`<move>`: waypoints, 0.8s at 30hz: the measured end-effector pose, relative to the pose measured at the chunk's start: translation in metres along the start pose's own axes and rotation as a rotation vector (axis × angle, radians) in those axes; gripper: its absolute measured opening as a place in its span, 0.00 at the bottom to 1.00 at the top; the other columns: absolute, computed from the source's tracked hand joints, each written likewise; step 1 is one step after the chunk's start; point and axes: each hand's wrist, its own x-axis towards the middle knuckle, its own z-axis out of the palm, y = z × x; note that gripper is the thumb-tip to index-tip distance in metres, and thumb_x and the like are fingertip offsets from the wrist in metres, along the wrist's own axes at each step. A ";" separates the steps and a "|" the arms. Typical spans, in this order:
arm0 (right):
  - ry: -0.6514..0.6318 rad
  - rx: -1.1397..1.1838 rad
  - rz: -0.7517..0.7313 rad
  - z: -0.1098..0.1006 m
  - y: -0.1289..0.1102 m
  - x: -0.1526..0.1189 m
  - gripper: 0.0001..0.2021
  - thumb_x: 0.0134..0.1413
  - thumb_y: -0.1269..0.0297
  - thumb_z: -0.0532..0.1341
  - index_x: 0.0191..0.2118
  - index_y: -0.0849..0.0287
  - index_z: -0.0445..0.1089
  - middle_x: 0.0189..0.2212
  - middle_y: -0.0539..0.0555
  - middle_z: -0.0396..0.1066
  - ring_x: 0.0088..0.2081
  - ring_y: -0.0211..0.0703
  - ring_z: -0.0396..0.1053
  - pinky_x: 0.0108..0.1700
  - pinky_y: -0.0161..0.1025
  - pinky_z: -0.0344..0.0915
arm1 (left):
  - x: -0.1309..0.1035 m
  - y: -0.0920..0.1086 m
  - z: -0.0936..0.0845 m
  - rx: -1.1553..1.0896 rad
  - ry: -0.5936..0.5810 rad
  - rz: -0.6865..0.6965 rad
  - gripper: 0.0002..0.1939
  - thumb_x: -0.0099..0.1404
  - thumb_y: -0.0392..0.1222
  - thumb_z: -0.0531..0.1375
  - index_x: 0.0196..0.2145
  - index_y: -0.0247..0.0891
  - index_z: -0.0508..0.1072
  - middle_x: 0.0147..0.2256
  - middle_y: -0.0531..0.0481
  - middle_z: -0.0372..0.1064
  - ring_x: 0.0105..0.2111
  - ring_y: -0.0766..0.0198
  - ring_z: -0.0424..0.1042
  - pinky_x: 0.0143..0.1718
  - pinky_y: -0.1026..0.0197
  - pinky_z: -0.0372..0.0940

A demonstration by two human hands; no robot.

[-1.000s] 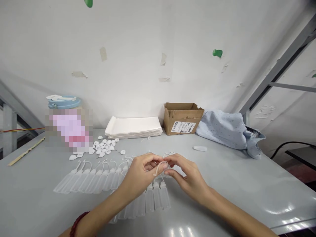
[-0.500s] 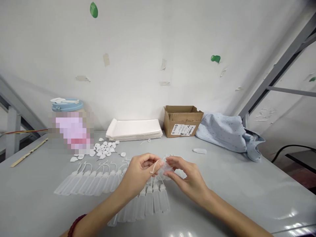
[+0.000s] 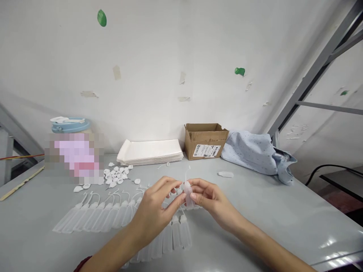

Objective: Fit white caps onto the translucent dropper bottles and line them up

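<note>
Between both hands, a small translucent bottle [image 3: 188, 194] stands nearly upright, with a thin pale strap rising from its top. My right hand [image 3: 211, 198] grips it between thumb and fingers. On its other side my left hand [image 3: 159, 200] touches the bottle with its thumb and fingertips. Below and to the left lie rows of similar bottles [image 3: 95, 217] with curled straps, partly covered by my left hand and forearm. A pile of small white caps [image 3: 116, 174] is scattered behind them.
A stack of white envelopes [image 3: 150, 151], a cardboard box [image 3: 205, 141] and a light blue cloth [image 3: 252, 153] line the wall. One bottle [image 3: 225, 174] lies alone at right. At left are a blue-lidded container [image 3: 70, 124] and a wooden stick [image 3: 22, 183].
The bottle has turned from tilted to nearly upright, its strap now pointing up. My left fingers have moved from the strap to the bottle's side. The view has shifted slightly.
</note>
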 end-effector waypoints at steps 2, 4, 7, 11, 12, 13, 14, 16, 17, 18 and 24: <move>-0.031 0.105 0.038 -0.002 -0.003 0.000 0.14 0.53 0.59 0.63 0.45 0.58 0.68 0.37 0.56 0.76 0.38 0.44 0.74 0.46 0.44 0.65 | -0.001 -0.002 0.000 0.048 0.004 0.104 0.12 0.64 0.37 0.57 0.46 0.40 0.69 0.40 0.45 0.68 0.38 0.59 0.69 0.39 0.58 0.67; -0.062 0.190 0.074 -0.004 -0.003 0.000 0.14 0.54 0.61 0.63 0.46 0.59 0.68 0.38 0.58 0.76 0.41 0.45 0.74 0.48 0.45 0.64 | -0.003 -0.003 0.000 0.087 -0.020 0.192 0.17 0.64 0.37 0.58 0.51 0.41 0.65 0.45 0.43 0.66 0.45 0.56 0.66 0.44 0.55 0.66; -0.090 0.259 0.111 -0.005 -0.002 0.000 0.13 0.55 0.64 0.62 0.46 0.60 0.68 0.39 0.59 0.76 0.44 0.47 0.73 0.50 0.45 0.63 | -0.006 -0.005 0.002 0.142 -0.073 0.256 0.25 0.62 0.39 0.60 0.55 0.39 0.60 0.48 0.40 0.63 0.50 0.53 0.62 0.47 0.52 0.65; -0.110 0.295 0.128 -0.005 -0.001 0.000 0.13 0.55 0.66 0.61 0.47 0.61 0.67 0.39 0.60 0.76 0.44 0.47 0.74 0.50 0.45 0.63 | -0.008 -0.005 0.004 0.205 -0.085 0.324 0.26 0.63 0.36 0.60 0.57 0.37 0.57 0.49 0.38 0.61 0.51 0.51 0.60 0.47 0.50 0.65; -0.107 0.288 0.129 -0.004 -0.001 0.001 0.13 0.55 0.65 0.61 0.47 0.61 0.67 0.39 0.59 0.76 0.44 0.47 0.74 0.50 0.45 0.63 | -0.008 -0.005 0.005 0.216 -0.078 0.344 0.25 0.63 0.34 0.59 0.57 0.37 0.58 0.49 0.38 0.61 0.51 0.51 0.60 0.47 0.50 0.65; -0.101 0.276 0.128 -0.004 -0.001 0.001 0.13 0.55 0.64 0.62 0.46 0.60 0.67 0.38 0.59 0.76 0.44 0.47 0.74 0.50 0.45 0.63 | -0.008 -0.004 0.005 0.227 -0.071 0.364 0.23 0.64 0.33 0.57 0.56 0.37 0.59 0.48 0.38 0.62 0.50 0.51 0.61 0.47 0.50 0.65; -0.095 0.263 0.126 -0.004 -0.002 0.001 0.13 0.55 0.64 0.62 0.46 0.60 0.67 0.38 0.58 0.76 0.44 0.47 0.74 0.50 0.45 0.64 | -0.007 -0.004 0.005 0.236 -0.065 0.382 0.22 0.64 0.32 0.57 0.55 0.38 0.60 0.48 0.39 0.62 0.50 0.51 0.62 0.46 0.50 0.65; -0.091 0.236 0.115 -0.004 -0.002 0.000 0.13 0.55 0.62 0.62 0.45 0.60 0.67 0.37 0.57 0.76 0.43 0.47 0.74 0.49 0.45 0.64 | -0.007 -0.004 0.005 0.253 -0.064 0.397 0.20 0.64 0.30 0.56 0.53 0.39 0.62 0.48 0.39 0.63 0.49 0.52 0.63 0.45 0.50 0.66; -0.092 0.222 0.108 -0.004 -0.003 0.000 0.13 0.55 0.62 0.62 0.45 0.60 0.67 0.36 0.57 0.76 0.43 0.47 0.74 0.49 0.45 0.64 | -0.006 -0.004 0.005 0.260 -0.067 0.396 0.20 0.64 0.30 0.55 0.53 0.38 0.63 0.47 0.39 0.63 0.49 0.52 0.63 0.45 0.50 0.66; -0.093 0.204 0.097 -0.003 -0.003 0.000 0.13 0.55 0.61 0.62 0.45 0.59 0.66 0.36 0.57 0.76 0.42 0.47 0.74 0.48 0.45 0.64 | -0.006 -0.005 0.004 0.267 -0.068 0.396 0.20 0.64 0.30 0.55 0.53 0.38 0.63 0.47 0.39 0.63 0.48 0.52 0.63 0.44 0.51 0.66; -0.051 0.042 0.013 0.002 -0.004 -0.001 0.14 0.54 0.58 0.63 0.43 0.58 0.65 0.35 0.53 0.75 0.38 0.42 0.74 0.44 0.43 0.66 | -0.009 -0.007 0.006 0.268 -0.086 0.421 0.21 0.64 0.28 0.55 0.54 0.37 0.61 0.46 0.40 0.63 0.48 0.53 0.62 0.46 0.51 0.64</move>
